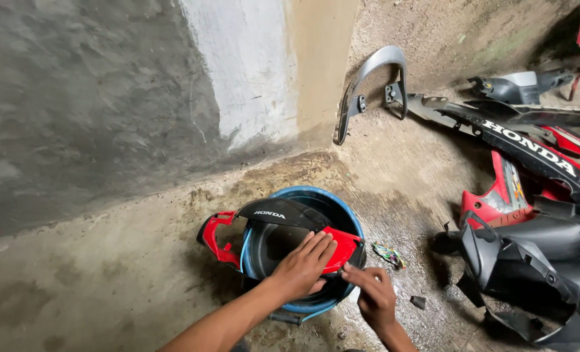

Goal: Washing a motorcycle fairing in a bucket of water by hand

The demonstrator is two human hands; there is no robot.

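Note:
A red and black motorcycle body panel [283, 218] lies across the top of a blue bucket [342, 208] on the concrete floor. My left hand [303, 264] rests flat on the panel's red right end, fingers spread over it. My right hand [373, 294] is just right of the bucket, its fingertips at the panel's black lower edge; whether it grips anything is unclear. The bucket's inside looks dark and wet.
A grey concrete wall [94, 98] rises behind the bucket. A silver grab rail [374, 81] leans against it. A pile of black and red motorcycle fairings [531, 195] fills the right side. A crumpled wrapper [389, 254] and a small dark piece [418, 302] lie on the wet floor.

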